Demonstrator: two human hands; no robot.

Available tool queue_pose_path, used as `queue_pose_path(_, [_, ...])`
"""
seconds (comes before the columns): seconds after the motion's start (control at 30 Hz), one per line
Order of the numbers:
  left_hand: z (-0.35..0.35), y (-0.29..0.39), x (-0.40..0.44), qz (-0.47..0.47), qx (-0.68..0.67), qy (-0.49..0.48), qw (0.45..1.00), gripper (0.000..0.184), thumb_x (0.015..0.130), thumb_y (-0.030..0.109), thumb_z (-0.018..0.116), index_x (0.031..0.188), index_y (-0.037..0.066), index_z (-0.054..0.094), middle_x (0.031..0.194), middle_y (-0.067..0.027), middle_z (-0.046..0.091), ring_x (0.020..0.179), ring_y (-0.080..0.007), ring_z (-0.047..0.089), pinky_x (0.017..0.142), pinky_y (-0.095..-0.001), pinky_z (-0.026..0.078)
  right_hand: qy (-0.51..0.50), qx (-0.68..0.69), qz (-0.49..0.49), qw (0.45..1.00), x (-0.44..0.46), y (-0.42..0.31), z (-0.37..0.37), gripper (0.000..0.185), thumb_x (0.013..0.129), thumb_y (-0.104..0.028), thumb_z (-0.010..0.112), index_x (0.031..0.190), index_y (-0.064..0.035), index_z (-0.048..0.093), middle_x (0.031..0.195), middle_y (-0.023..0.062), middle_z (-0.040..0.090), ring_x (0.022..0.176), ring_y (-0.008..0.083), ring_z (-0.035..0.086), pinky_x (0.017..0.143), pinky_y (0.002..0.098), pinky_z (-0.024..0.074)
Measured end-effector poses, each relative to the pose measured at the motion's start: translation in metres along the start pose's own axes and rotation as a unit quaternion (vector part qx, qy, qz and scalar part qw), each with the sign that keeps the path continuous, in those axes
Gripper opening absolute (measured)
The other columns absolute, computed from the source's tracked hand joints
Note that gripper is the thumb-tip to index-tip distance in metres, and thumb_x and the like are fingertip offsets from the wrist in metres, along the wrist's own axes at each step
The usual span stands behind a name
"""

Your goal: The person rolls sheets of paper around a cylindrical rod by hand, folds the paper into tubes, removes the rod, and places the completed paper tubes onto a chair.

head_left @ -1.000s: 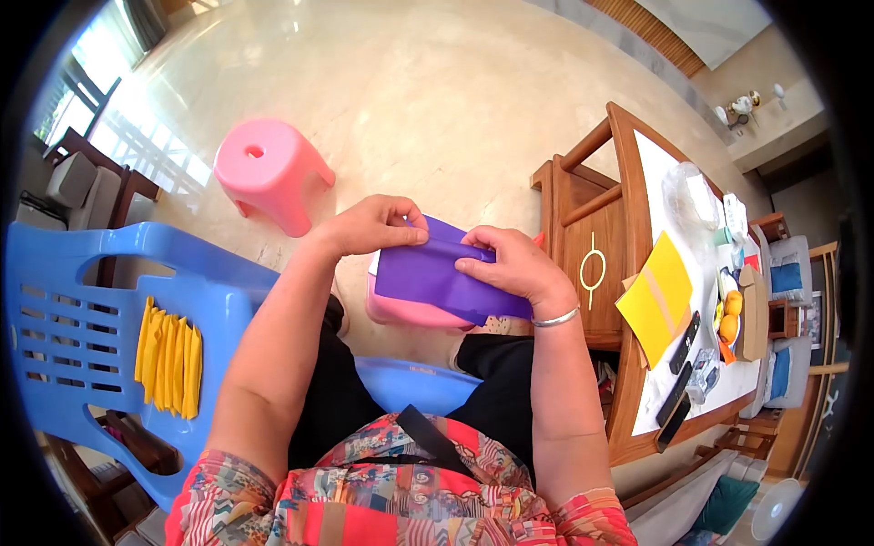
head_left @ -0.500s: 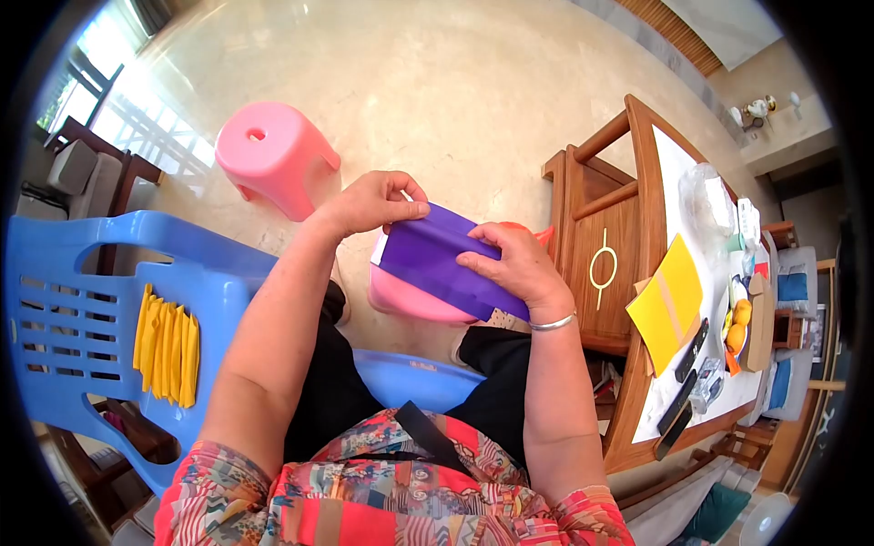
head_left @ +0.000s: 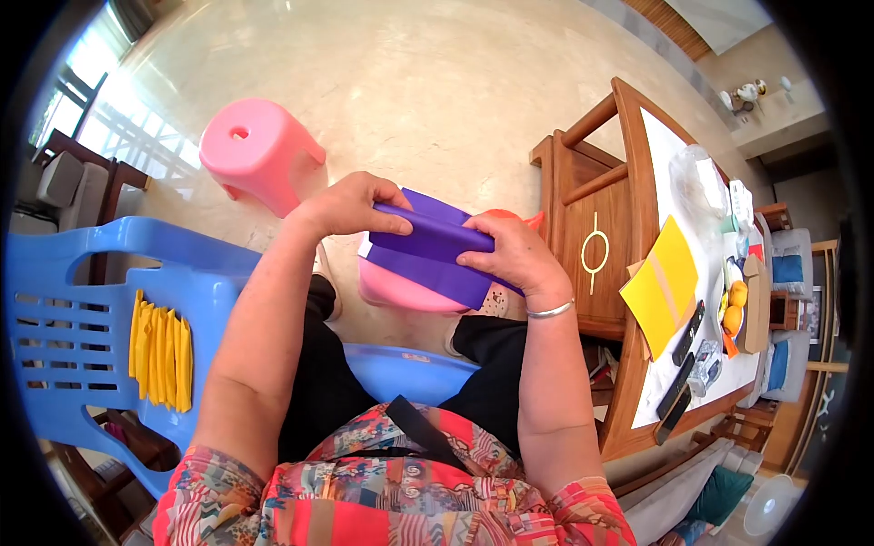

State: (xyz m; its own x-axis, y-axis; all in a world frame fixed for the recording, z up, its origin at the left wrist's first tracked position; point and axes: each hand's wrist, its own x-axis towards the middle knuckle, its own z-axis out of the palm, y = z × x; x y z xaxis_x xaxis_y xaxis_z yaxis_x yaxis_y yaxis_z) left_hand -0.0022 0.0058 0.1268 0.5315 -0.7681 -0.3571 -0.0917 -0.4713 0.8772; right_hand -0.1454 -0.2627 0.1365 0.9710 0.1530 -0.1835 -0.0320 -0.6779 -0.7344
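In front of me, a purple sheet (head_left: 423, 238) is bent over on itself along its length, with a raised fold facing me. My left hand (head_left: 357, 207) grips the fold's left end between thumb and fingers. At the right end, my right hand (head_left: 517, 257) pinches the same fold, thumb below and fingers above. Part of the sheet lies over a pink stool (head_left: 405, 287), which it mostly hides. A bit of white shows at the sheet's left edge. Several folded yellow strips (head_left: 160, 355) lie side by side on a blue plastic chair (head_left: 208, 305) to my left.
Another pink stool (head_left: 259, 150) stands ahead on the left. To the right is a wooden table (head_left: 628, 400) bearing a yellow sheet (head_left: 663, 282), a black long-handled object (head_left: 675, 400), yellow-orange fruit (head_left: 734, 314) and plastic packaging (head_left: 696, 187). An orange-red item (head_left: 514, 217) shows behind my right hand.
The purple sheet lay flatter before; a section is now lifted and folded over. My left thumb has moved down onto the fold, and my right hand has shifted slightly left. The view has shifted slightly.
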Motion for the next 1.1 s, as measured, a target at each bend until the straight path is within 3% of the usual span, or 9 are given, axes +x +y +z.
queue_pose_path(0.17, [-0.014, -0.009, -0.001, -0.014, -0.015, 0.002, 1.000, 0.038, 0.085, 0.033, 0.088, 0.111, 0.006, 0.079, 0.099, -0.0029, 0.077, 0.095, -0.0126, 0.069, 0.086, -0.0297, 0.054, 0.023, 0.079, 0.022, 0.996, -0.010, 0.014, -0.012, 0.034, 0.077, -0.013, 0.085, 0.106, -0.0022, 0.071, 0.091, 0.0091, 0.070, 0.085, 0.0209, 0.067, 0.084, 0.0322, 0.0529])
queue_pose_path(0.37, [-0.024, -0.010, -0.007, -0.004, -0.041, 0.037, 0.998, 0.035, 0.087, 0.024, 0.087, 0.113, 0.002, 0.077, 0.098, -0.0044, 0.077, 0.091, -0.0131, 0.069, 0.082, -0.0287, 0.056, 0.015, -0.047, 0.129, 0.990, -0.021, 0.022, -0.037, 0.040, 0.079, -0.009, 0.084, 0.115, -0.0023, 0.069, 0.098, 0.0041, 0.071, 0.081, 0.0153, 0.066, 0.081, 0.0310, 0.0545])
queue_pose_path(0.47, [-0.027, -0.011, -0.008, -0.003, -0.051, 0.055, 0.997, 0.033, 0.087, 0.019, 0.086, 0.112, 0.000, 0.076, 0.097, -0.0058, 0.076, 0.088, -0.0129, 0.069, 0.079, -0.0282, 0.057, 0.021, 0.223, 0.128, 0.966, -0.030, 0.051, -0.044, 0.052, 0.082, -0.008, 0.083, 0.130, -0.0023, 0.063, 0.099, 0.0023, 0.071, 0.088, 0.0127, 0.067, 0.082, 0.0298, 0.0547])
queue_pose_path(0.6, [-0.027, -0.009, -0.008, 0.011, -0.036, 0.110, 0.993, 0.031, 0.087, 0.019, 0.086, 0.109, 0.000, 0.076, 0.094, -0.0046, 0.076, 0.087, -0.0119, 0.070, 0.079, -0.0278, 0.057, 0.128, 0.307, 0.112, 0.936, -0.029, 0.061, -0.052, 0.053, 0.095, -0.025, 0.075, 0.140, -0.0036, 0.057, 0.106, 0.0035, 0.072, 0.100, 0.0117, 0.068, 0.083, 0.0271, 0.0537])
queue_pose_path(0.63, [-0.026, -0.007, -0.007, 0.013, -0.035, 0.122, 0.992, 0.031, 0.087, 0.018, 0.086, 0.109, 0.000, 0.076, 0.094, -0.0052, 0.076, 0.086, -0.0121, 0.070, 0.078, -0.0281, 0.057, 0.168, 0.281, 0.129, 0.936, -0.026, 0.061, -0.049, 0.046, 0.099, -0.037, 0.071, 0.132, -0.0059, 0.063, 0.106, 0.0034, 0.073, 0.097, 0.0107, 0.068, 0.082, 0.0257, 0.0526])
queue_pose_path(0.73, [-0.023, 0.000, -0.007, 0.016, -0.029, 0.139, 0.990, 0.030, 0.087, 0.017, 0.086, 0.109, -0.001, 0.076, 0.094, -0.0059, 0.076, 0.086, -0.0123, 0.070, 0.076, -0.0281, 0.057, 0.174, 0.284, 0.186, 0.924, -0.018, 0.058, -0.047, 0.041, 0.099, -0.044, 0.071, 0.119, -0.0082, 0.069, 0.101, 0.0017, 0.073, 0.093, 0.0100, 0.069, 0.081, 0.0259, 0.0526])
queue_pose_path(0.77, [-0.022, 0.001, -0.007, 0.015, -0.025, 0.141, 0.990, 0.030, 0.087, 0.018, 0.086, 0.109, -0.001, 0.076, 0.093, -0.0059, 0.076, 0.086, -0.0124, 0.070, 0.076, -0.0281, 0.057, 0.164, 0.284, 0.174, 0.928, -0.016, 0.057, -0.044, 0.030, 0.098, -0.037, 0.075, 0.108, -0.0087, 0.071, 0.094, -0.0005, 0.072, 0.088, 0.0081, 0.068, 0.078, 0.0239, 0.0519])
queue_pose_path(0.87, [-0.021, -0.008, -0.003, 0.026, -0.036, 0.133, 0.990, 0.031, 0.087, 0.018, 0.086, 0.109, -0.001, 0.077, 0.094, -0.0060, 0.076, 0.086, -0.0125, 0.070, 0.077, -0.0278, 0.057, 0.142, 0.315, 0.129, 0.929, -0.014, 0.064, -0.038, 0.021, 0.096, -0.019, 0.078, 0.104, -0.0007, 0.072, 0.094, 0.0001, 0.071, 0.083, 0.0070, 0.063, 0.077, 0.0234, 0.0527])
queue_pose_path(1.1, [-0.026, -0.011, -0.003, 0.021, -0.070, 0.096, 0.993, 0.031, 0.087, 0.020, 0.086, 0.109, -0.001, 0.077, 0.095, -0.0056, 0.077, 0.087, -0.0123, 0.070, 0.078, -0.0281, 0.057, 0.135, 0.269, 0.131, 0.945, -0.019, 0.071, -0.045, 0.013, 0.096, -0.016, 0.077, 0.098, -0.0059, 0.069, 0.089, -0.0019, 0.069, 0.081, 0.0071, 0.063, 0.077, 0.0225, 0.0513])
